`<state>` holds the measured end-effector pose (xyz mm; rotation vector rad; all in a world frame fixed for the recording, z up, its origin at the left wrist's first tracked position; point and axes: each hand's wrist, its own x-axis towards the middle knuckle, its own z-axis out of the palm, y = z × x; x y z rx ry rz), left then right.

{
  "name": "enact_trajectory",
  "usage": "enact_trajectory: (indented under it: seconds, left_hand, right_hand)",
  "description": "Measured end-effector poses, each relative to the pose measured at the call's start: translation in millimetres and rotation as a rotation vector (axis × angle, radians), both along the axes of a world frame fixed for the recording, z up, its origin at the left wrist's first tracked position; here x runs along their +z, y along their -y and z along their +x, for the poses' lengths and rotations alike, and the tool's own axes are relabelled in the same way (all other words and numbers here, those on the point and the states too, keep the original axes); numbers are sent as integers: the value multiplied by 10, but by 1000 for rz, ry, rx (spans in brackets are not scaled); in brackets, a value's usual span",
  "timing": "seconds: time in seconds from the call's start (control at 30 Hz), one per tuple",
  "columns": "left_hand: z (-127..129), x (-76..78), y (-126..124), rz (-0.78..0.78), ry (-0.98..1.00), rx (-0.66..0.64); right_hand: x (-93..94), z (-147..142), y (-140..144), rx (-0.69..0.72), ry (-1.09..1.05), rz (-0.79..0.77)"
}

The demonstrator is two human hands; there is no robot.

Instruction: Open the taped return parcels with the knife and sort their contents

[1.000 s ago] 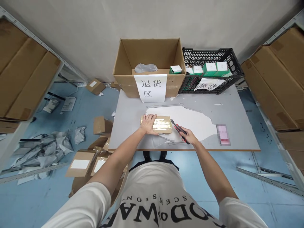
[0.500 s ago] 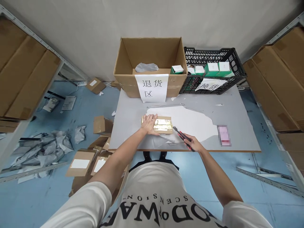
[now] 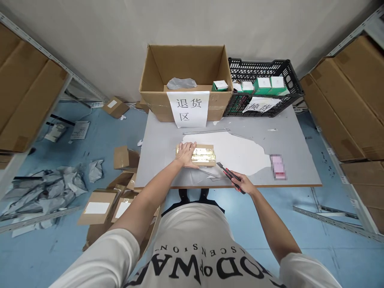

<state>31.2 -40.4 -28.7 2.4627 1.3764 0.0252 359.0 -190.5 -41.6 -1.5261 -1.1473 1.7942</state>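
Box: oblong cardboard, shiny tape on top, on smooth grey counter, beneath left hand
Left hand: grasping box's left end
Right hand: closed around slim black-and-red knife, just right of box

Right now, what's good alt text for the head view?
Seen from above, the left hand rests on a taped box at a gray table, while the right hand holds a utility knife near it. Behind stand an open carton and a black crate containing green and white boxes.
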Motion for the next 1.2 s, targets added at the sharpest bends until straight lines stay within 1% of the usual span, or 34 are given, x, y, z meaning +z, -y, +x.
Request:
enact_trajectory:
  seconds: [0.13, 0.3, 0.4, 0.6, 0.93, 1.2]
  left_hand:
    - [-14, 17, -5, -3, 23, -17]
    - [-31, 18, -11, 7, 55, -34]
    - [-32, 23, -12, -3, 65, -33]
    - [-29, 28, -12, -22, 65, -21]
    - [-38, -11, -2, 14, 54, -45]
    - [-19, -2, 6, 4, 19, -13]
  right_hand:
    - [-11, 22, -124, -104, 23, 52]
    - [8, -178, -404, -76, 40, 120]
    - [13, -281, -500, -65, 38, 129]
    - [-5, -286, -560, -64, 58, 136]
    - [-100, -235, -632, -40, 6, 104]
    - [34, -182, -774, 57, -1, 43]
